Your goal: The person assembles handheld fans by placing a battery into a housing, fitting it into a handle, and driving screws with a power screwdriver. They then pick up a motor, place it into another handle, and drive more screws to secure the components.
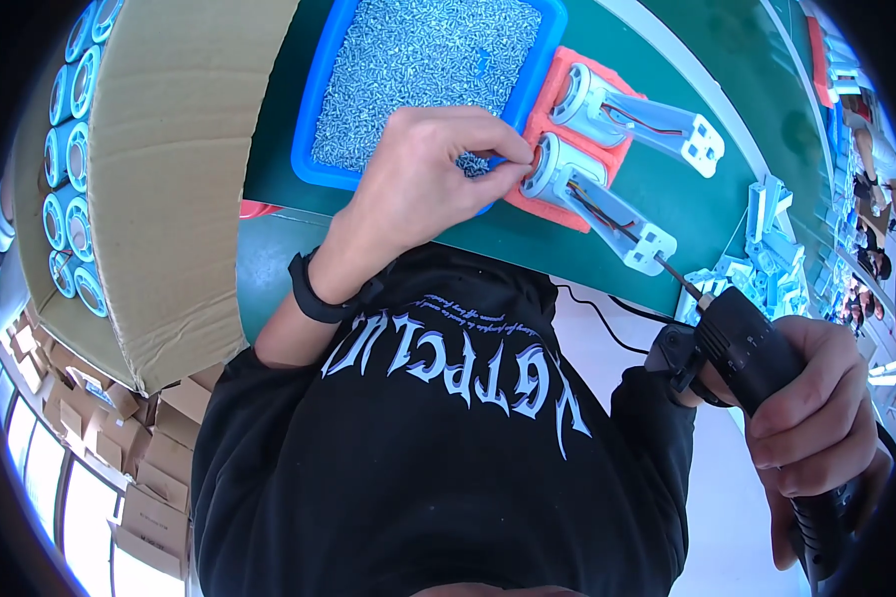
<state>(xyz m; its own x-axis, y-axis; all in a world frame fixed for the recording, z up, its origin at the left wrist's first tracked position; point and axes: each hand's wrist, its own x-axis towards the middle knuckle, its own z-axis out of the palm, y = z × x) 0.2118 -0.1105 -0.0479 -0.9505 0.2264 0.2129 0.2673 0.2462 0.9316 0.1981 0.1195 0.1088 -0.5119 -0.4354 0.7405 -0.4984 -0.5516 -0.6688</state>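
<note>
My left hand [433, 174] is closed in a pinch, its fingertips at the round end of a white plastic housing [556, 167]. Small metal screws [473, 164] show in the curl of its fingers; what sits right at the fingertips is too small to make out. My right hand [816, 408] grips a black electric screwdriver [752, 343]. The screwdriver's long bit reaches to the square far end of that same housing, where coloured wires lie along the open channel. A second white housing [587, 98] lies beside it, and both round ends rest on a red-orange holder [610, 70].
A blue bin [314, 119] full of screws stands on the green table [667, 204]. At the left, a cardboard box [184, 149] holds rows of round white parts [75, 204]. A pile of white plastic parts [767, 259] lies at the right. A black cable [602, 318] hangs below the table edge.
</note>
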